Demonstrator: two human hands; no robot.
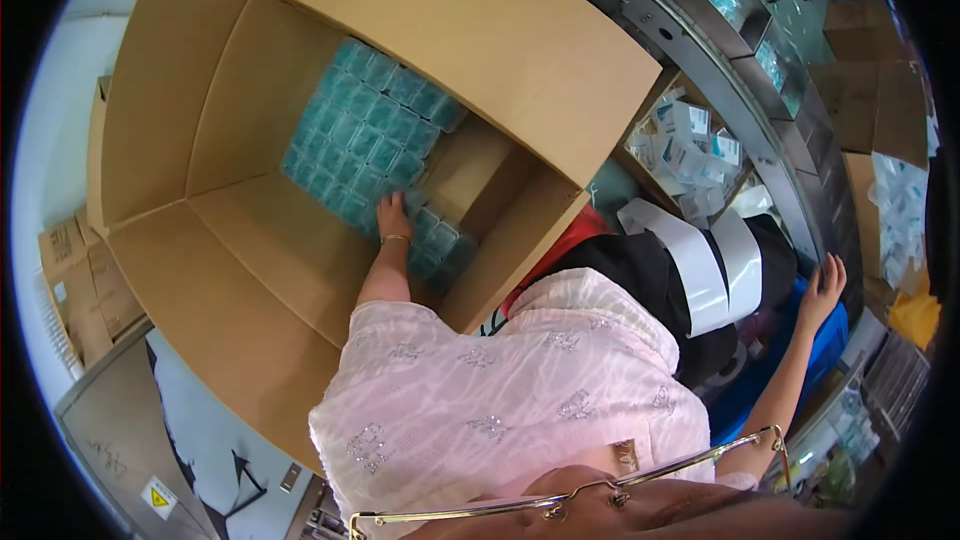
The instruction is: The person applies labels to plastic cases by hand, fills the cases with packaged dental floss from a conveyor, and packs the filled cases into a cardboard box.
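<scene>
Nearest the camera, along the lower edge, runs the thin gold metal frame of a pair of glasses (pixel 560 502), and just beyond it spreads the pale pink patterned fabric of the person's sleeve and top (pixel 510 390), which covers much of the lower middle and hides the upper part of the left arm.

Past the fabric, to the right, lie a black garment or bag (pixel 640 275) and broad white curved strips (pixel 700 270), with a blue surface (pixel 790 350) beneath them. The right hand (pixel 822 290) is out at the far right with its fingers spread open, resting against the edge of a grey metal bench (pixel 800 190); it grips nothing.

The left forearm, wearing a thin bracelet (pixel 395 238) at the wrist, reaches down into a large open brown cardboard box (pixel 230 250) whose flaps stand out on all sides; the right-hand flap partly blocks the view of the box's floor. The left hand (pixel 393 213) lies flat, fingers extended, pressing on the near edge of a tightly packed layer of small teal clear-wrapped packets (pixel 365 130) on the bottom of the box. Whether any fingers curl round a packet I cannot tell.

Farther right, a smaller open carton holds loose white and teal little boxes (pixel 685 145). More cardboard cartons (pixel 865 90) stand at the far right.
</scene>
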